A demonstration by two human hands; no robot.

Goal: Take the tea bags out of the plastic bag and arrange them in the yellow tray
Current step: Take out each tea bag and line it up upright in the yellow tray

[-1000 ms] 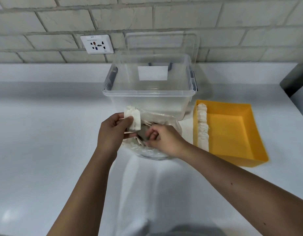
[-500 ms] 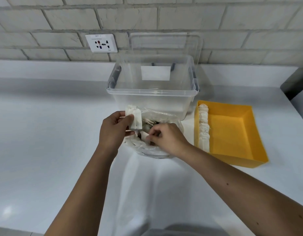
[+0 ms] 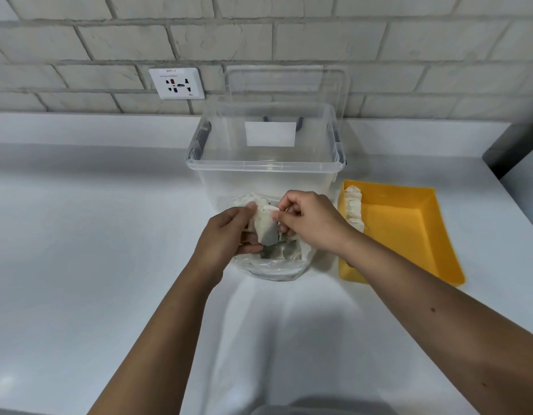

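White counter (image 3: 79,250); at centre we see the left hand (image 3: 226,235) and right hand (image 3: 310,223) both pinching a tea bag (image 3: 265,232) above the plastic bag (image 3: 274,271), yellow tray (image 3: 409,223) at right.

Clear box (image 3: 266,181): standing open on the white table (image 3: 79,265).
Lid (image 3: 289,85): leaning upright just behind the clear box.
Socket (image 3: 177,83): sitting on the brick wall (image 3: 409,40), up-left of the clear box.

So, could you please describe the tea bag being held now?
Find the clear storage box by the brick wall; the plastic bag lies before it. The tea bag is above that bag, pinched between left hand and right hand, unlike the row in the yellow tray.
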